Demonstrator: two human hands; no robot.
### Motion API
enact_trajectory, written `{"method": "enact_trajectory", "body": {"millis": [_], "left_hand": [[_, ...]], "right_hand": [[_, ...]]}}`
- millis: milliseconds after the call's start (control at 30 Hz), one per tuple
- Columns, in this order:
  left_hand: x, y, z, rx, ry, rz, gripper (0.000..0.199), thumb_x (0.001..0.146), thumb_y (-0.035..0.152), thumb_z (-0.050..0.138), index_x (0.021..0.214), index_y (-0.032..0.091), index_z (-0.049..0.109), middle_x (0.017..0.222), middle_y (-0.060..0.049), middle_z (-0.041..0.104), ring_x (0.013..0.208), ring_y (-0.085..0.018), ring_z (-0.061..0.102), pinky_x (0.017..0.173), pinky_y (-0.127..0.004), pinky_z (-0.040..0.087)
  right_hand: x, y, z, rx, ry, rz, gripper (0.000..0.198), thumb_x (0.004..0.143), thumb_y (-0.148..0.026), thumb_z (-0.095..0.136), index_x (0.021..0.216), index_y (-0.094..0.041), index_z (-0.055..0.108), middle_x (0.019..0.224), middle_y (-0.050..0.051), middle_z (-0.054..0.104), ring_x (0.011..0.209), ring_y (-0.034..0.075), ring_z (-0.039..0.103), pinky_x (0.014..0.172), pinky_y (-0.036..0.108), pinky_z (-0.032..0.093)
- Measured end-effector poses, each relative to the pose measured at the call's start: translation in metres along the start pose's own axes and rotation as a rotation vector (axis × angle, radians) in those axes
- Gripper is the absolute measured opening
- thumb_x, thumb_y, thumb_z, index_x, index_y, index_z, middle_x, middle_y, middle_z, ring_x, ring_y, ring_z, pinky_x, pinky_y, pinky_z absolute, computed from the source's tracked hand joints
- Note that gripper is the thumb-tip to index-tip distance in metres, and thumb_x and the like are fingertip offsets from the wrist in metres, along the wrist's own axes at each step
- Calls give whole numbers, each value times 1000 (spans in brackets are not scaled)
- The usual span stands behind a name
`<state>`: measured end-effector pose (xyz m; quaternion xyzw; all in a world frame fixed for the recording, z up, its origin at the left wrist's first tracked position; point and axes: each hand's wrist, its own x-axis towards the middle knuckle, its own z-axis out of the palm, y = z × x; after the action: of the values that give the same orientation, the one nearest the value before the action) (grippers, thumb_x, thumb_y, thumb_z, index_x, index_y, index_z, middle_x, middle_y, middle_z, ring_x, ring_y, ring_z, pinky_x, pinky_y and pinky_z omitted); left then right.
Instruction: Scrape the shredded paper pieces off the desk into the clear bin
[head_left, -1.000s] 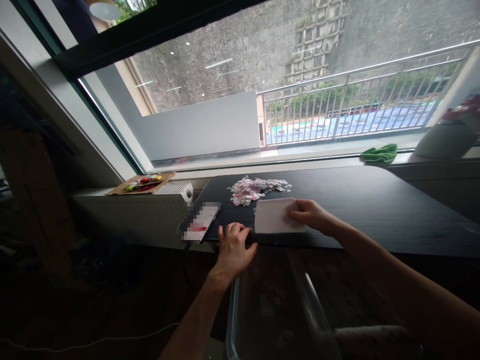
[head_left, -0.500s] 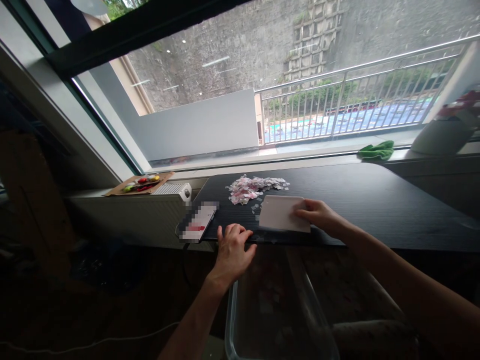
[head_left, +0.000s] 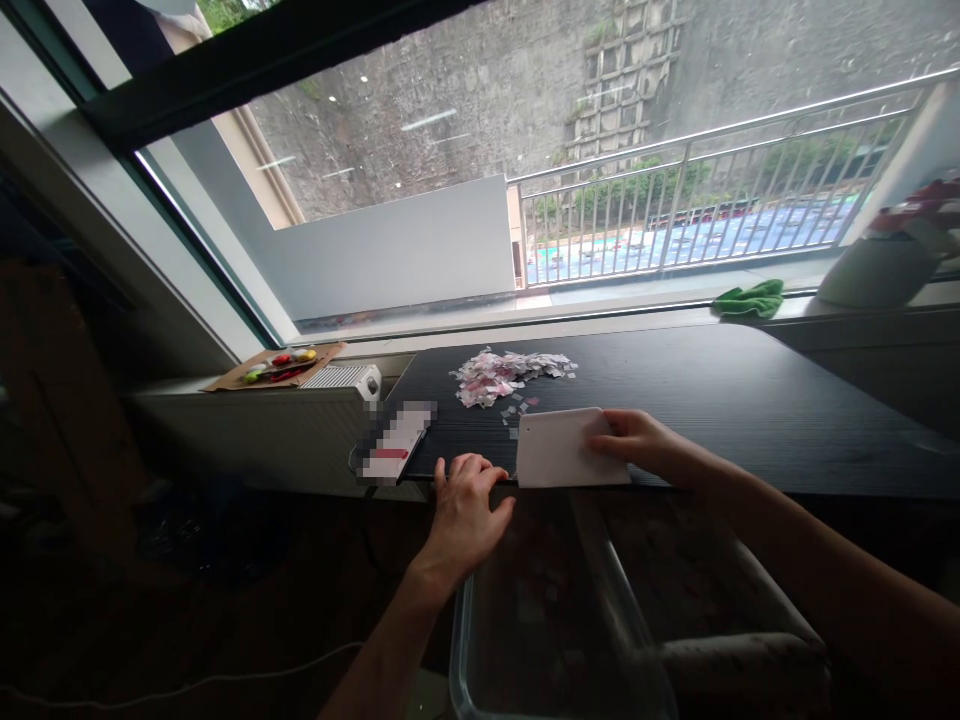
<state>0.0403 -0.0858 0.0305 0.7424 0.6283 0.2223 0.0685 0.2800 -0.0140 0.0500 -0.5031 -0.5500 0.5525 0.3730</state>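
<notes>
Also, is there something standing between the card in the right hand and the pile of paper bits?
Only a few loose bits, lying on the table by the far left corner of the card; nothing else visible stands between it and the pile.

1. An indoor room, seemingly domestic (a small workroom cannot be ruled out), beside a large window (head_left: pixel 255 68) filling the top of the frame.
2. A white radiator (head_left: pixel 255 430) stands at centre left, and a black table (head_left: pixel 697 410) crosses the middle.
3. A green cloth (head_left: pixel 750 299) lies on the windowsill (head_left: pixel 420 341) at the right of the frame.
4. Outside, at upper right, a metal railing (head_left: pixel 675 205) and a tall grey wall (head_left: pixel 765 70) show.
</notes>
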Motion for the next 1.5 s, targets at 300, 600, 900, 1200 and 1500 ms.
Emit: {"method": "enact_trajectory", "body": {"millis": [300,600,900,1200,1500], "left_hand": [[-3,11,-1,-2,-26,15,19,75,15,67,92,23,66,98,-3,62,111,-24,52,113,-60,16],[-3,12,-1,-4,-17,51,18,76,16,66,92,23,66,97,-3,63,109,-24,53,112,-59,18],[44,-22,-1,-23,261,-13,12,81,18,58,89,22,67,96,-3,68,107,-23,56,110,-51,25],[65,-45,21,-113,425,-21,19,79,14,51,88,19,68,85,-4,69,92,-21,61,98,-42,40],[64,-42,21,-128,450,-62,21,78,10,51,86,19,68,87,-4,72,92,-21,63,99,-45,39]], "right_hand": [[-16,14,-26,52,197,44,14,56,-18,77,67,-18,69,68,2,73,60,16,64,54,25,52],[-18,10,-20,18,156,21,15,56,-21,76,70,-18,71,70,3,74,61,17,65,54,25,53],[37,-2,-5,48,330,-126,14,62,-13,66,75,-19,65,72,2,70,62,15,65,57,26,53],[61,14,6,-41,349,-187,24,62,-27,64,83,-17,67,77,3,68,68,17,62,59,27,50],[55,14,9,-191,434,-248,21,64,-33,60,77,-19,67,72,2,66,68,20,59,59,30,47]]}}
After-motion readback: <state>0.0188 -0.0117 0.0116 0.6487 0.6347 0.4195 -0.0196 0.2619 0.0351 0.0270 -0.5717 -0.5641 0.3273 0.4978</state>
